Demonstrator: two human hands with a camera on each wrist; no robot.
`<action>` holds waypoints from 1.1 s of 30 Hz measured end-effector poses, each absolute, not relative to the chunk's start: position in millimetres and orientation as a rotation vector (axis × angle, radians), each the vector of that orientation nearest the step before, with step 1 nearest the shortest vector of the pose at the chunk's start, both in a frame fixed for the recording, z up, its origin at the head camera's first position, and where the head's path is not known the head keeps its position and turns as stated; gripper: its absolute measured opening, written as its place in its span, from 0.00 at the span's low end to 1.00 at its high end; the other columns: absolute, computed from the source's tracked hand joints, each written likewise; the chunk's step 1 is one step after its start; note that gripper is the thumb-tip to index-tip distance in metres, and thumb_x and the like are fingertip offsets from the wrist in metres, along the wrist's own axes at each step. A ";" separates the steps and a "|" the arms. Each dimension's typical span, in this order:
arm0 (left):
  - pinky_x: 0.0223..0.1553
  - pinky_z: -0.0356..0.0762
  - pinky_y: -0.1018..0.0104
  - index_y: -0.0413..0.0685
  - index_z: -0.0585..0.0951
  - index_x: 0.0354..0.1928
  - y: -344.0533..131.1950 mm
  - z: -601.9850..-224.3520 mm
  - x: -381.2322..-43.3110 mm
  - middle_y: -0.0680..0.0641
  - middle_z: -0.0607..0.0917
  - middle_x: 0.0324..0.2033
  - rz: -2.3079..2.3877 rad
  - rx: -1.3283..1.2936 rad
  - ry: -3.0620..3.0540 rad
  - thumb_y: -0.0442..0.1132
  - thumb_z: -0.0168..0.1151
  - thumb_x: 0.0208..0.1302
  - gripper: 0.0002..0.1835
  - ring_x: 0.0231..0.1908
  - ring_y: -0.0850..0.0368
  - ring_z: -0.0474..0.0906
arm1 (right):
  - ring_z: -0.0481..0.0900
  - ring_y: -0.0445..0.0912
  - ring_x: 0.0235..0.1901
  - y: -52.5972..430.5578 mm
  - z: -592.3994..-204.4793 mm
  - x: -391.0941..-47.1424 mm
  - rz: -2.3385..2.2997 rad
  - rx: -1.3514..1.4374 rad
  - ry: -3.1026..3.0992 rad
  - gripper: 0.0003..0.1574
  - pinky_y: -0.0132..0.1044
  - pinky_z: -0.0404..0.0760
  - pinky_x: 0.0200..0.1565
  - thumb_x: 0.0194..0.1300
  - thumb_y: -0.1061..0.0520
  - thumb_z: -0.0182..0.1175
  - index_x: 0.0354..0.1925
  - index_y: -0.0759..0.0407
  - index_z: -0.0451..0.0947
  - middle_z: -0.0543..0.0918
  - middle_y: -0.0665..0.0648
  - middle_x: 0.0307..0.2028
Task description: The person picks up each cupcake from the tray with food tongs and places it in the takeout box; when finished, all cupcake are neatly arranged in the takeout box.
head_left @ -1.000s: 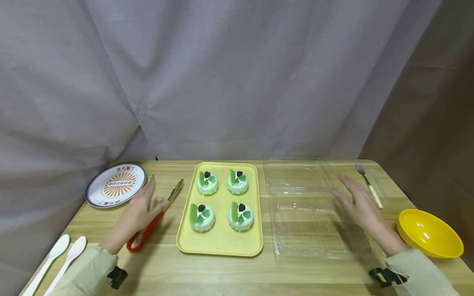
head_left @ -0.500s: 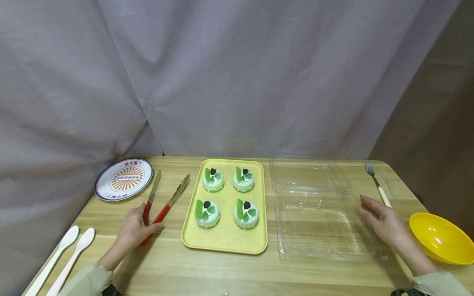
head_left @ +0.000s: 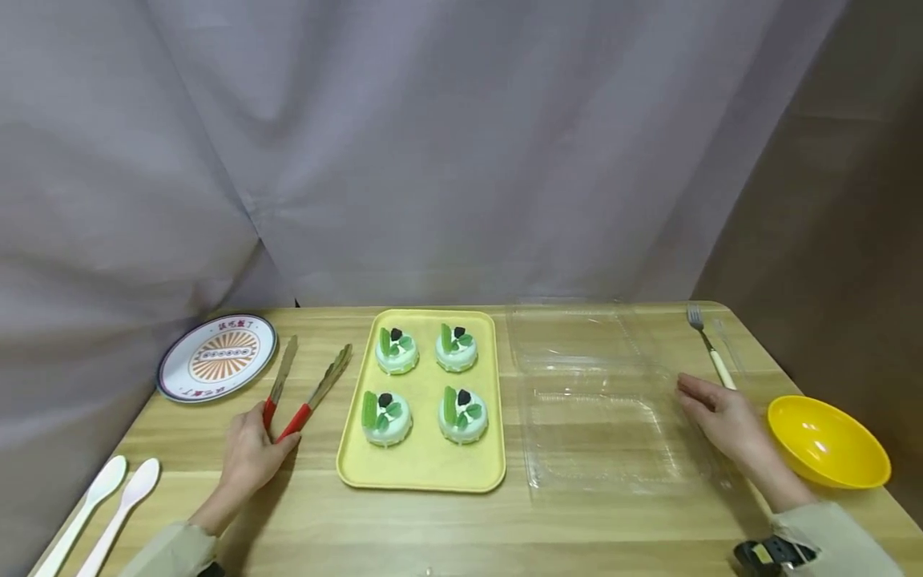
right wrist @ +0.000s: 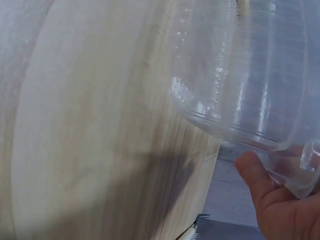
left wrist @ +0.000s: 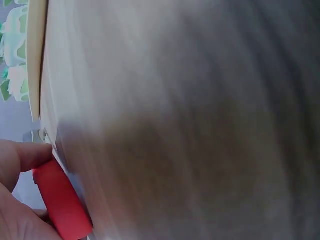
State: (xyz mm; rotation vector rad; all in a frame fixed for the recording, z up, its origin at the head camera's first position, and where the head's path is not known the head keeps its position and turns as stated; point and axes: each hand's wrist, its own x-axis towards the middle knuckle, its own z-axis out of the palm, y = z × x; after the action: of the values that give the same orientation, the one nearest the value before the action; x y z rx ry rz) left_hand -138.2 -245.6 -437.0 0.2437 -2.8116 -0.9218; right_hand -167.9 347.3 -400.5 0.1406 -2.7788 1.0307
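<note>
My left hand (head_left: 252, 453) holds a pair of tongs by its red handles (head_left: 297, 421), the two metal arms spread apart on the table. In the left wrist view the thumb and fingers pinch a red handle (left wrist: 61, 202). At the right, my right hand (head_left: 731, 421) is at the right edge of an opened clear plastic box (head_left: 602, 433). In the right wrist view the thumb lies on one side of the box's corner (right wrist: 295, 182), and fingers show through the plastic on the other. Between the hands stands a yellow tray (head_left: 421, 473) bearing several small green cakes (head_left: 461, 421).
A patterned plate (head_left: 216, 389) lies at the back left, two white spoons (head_left: 118, 517) at the front left. On the right are a fork (head_left: 710, 344), a clear plastic utensil (head_left: 730, 344) and a yellow bowl (head_left: 828, 441). A grey curtain (head_left: 433, 160) hangs behind the table.
My left hand has come down onto the tongs and taken hold of their red handles, and both arms now show. My right hand has moved down to the clear box's right edge.
</note>
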 end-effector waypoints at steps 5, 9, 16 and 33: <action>0.36 0.68 0.55 0.23 0.71 0.53 -256.5 -433.6 -130.6 0.36 0.74 0.29 -0.983 0.280 -2.775 0.35 0.68 0.57 0.27 0.35 0.42 0.70 | 0.57 0.09 0.38 336.5 -398.4 -177.6 1.047 0.164 -2.811 0.24 0.08 0.67 0.37 0.72 0.65 0.52 0.59 0.84 0.67 0.74 0.81 0.55; 0.28 0.66 0.71 0.25 0.74 0.52 -260.0 -425.6 -132.2 0.40 0.77 0.25 -1.113 0.184 -2.659 0.33 0.66 0.59 0.23 0.25 0.63 0.67 | 0.57 0.09 0.37 334.2 -397.7 -179.2 1.042 0.155 -2.816 0.24 0.08 0.67 0.37 0.71 0.66 0.52 0.59 0.84 0.67 0.74 0.81 0.55; 0.38 0.71 0.82 0.30 0.55 0.72 -256.8 -402.0 -132.5 0.40 0.75 0.53 -1.622 0.189 -2.517 0.36 0.56 0.70 0.34 0.39 0.82 0.68 | 0.59 0.09 0.36 338.6 -397.7 -176.0 1.067 0.142 -2.829 0.27 0.11 0.70 0.36 0.72 0.64 0.52 0.60 0.84 0.65 0.74 0.81 0.55; 0.34 0.75 0.77 0.35 0.64 0.67 -231.8 -396.3 -134.3 0.33 0.77 0.51 -1.536 0.070 -2.501 0.37 0.60 0.68 0.29 0.36 0.77 0.72 | 0.62 0.11 0.35 347.3 -397.5 -171.3 1.089 0.085 -2.853 0.27 0.15 0.75 0.34 0.72 0.66 0.51 0.62 0.85 0.62 0.72 0.83 0.56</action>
State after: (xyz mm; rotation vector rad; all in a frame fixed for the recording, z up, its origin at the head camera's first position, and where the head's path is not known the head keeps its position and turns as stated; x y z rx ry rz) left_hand -134.3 -231.8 -396.3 0.0695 -2.5010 -1.5362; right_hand -171.3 347.3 -397.5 0.0846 -2.8528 1.0892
